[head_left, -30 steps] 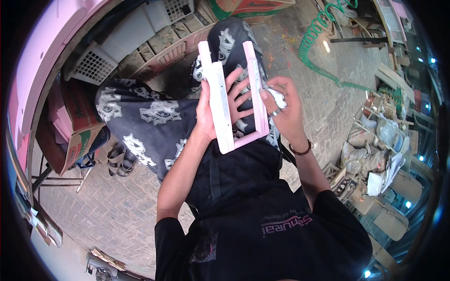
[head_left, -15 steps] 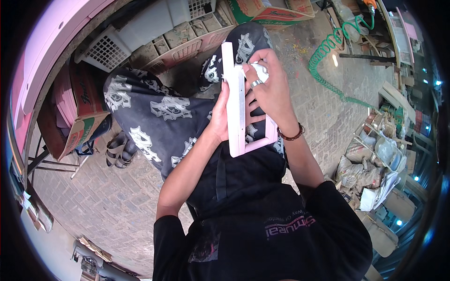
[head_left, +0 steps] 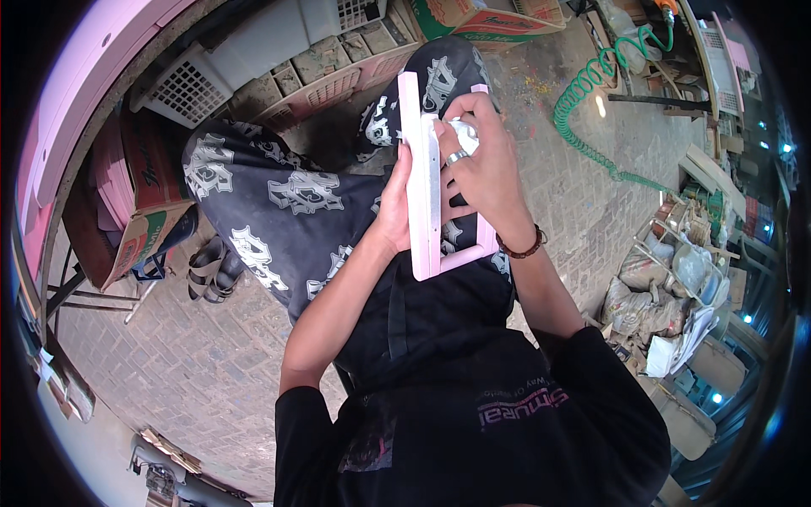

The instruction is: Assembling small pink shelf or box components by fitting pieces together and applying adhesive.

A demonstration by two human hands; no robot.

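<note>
A pink drawer-like frame [head_left: 456, 263] stands tilted over my lap, with a grey metal rail [head_left: 434, 198] along its long left bar. My left hand [head_left: 394, 207] grips that bar from the left. Its thumb lies along the outer side, and its fingers show through the opening behind. A crumpled white wad [head_left: 465, 133], perhaps cloth or paper, is pinched in my right hand [head_left: 492, 173]. Thumb and fingers hold it against the inner side of the bar, near the rail's upper end. The right hand's fingertips are partly hidden.
Plastic crates [head_left: 190, 89] and a cardboard box [head_left: 486, 24] stand ahead. On the left, another box [head_left: 148, 224] holds pink boards beside sandals [head_left: 215, 269]. A green coiled hose [head_left: 574, 114] hangs at the right, above sacks [head_left: 634, 308] and scrap.
The right hand and the white wad have shifted slightly left and down along the bar, and more of the frame's far right bar now shows. The left hand keeps its grip.
</note>
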